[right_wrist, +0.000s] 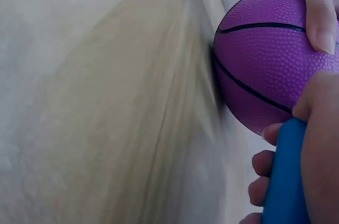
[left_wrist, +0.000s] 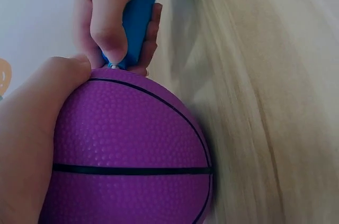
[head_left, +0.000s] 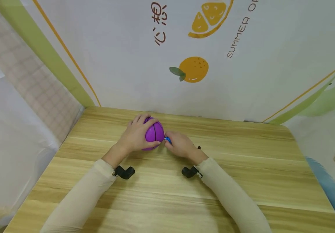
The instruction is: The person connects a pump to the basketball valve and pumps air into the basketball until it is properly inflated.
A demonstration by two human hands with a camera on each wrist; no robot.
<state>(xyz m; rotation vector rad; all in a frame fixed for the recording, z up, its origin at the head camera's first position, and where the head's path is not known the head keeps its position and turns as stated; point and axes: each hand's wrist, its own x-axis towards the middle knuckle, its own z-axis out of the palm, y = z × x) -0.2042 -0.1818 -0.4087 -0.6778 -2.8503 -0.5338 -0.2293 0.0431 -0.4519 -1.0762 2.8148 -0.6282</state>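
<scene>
A purple ball (head_left: 155, 132) with black lines, marked like a small basketball, rests on the wooden table. My left hand (head_left: 134, 135) grips it from the left, fingers over the top and thumb (left_wrist: 55, 78) along the near side. At the ball's right side, my right hand (head_left: 180, 144) holds a blue ball pump (left_wrist: 142, 20) with a black end. A short metal tip (left_wrist: 114, 66) shows between the pump and the ball's surface in the left wrist view. My right fingers wrap the blue body (right_wrist: 287, 176) and lie close against the ball; most of the pump is hidden in the head view.
The wood-grain table (head_left: 161, 200) stretches out around both hands. A white cloth (head_left: 126, 64) printed with oranges and lettering hangs behind its far edge, with more cloth at both sides. Black mounts (head_left: 125, 172) are strapped at both wrists.
</scene>
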